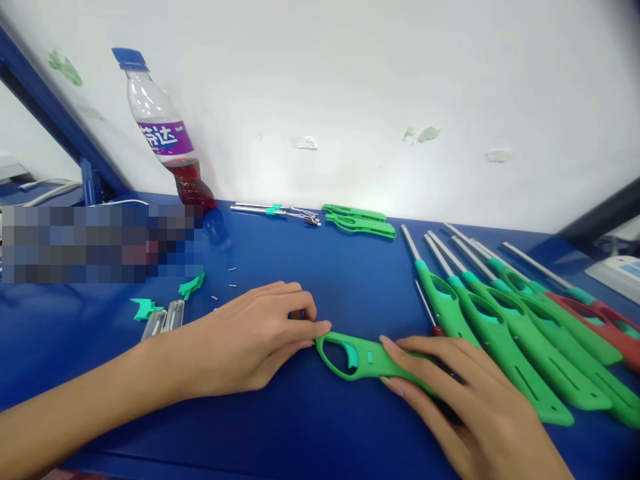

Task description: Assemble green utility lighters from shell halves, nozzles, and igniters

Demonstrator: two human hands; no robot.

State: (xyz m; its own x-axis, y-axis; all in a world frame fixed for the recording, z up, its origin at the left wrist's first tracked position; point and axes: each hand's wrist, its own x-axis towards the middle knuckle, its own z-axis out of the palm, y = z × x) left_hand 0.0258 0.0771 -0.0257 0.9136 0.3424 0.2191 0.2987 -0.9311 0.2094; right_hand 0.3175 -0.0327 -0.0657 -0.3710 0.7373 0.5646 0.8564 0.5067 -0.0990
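A green lighter handle [373, 359] with a teal trigger lies between my hands, low over the blue table. The fingertips of my left hand [250, 337] pinch its looped left end. My right hand [465, 393] grips the other end between thumb and fingers, hiding that end. No metal tube shows on this handle. Just beyond my right hand lies a screwdriver [427, 308] with a thin shaft and dark red grip. Left of my left hand are two clear capsules [175, 315] and two teal trigger pieces [191, 285], with several tiny screws [233, 286] nearby.
Several finished-looking green lighters [505, 333] and red ones [607, 327] lie at the right. Near the wall are metal tubes with wires [274, 209] and green shells [361, 223]. A bottle [165, 137] leans at the back left. A blurred patch covers the left side.
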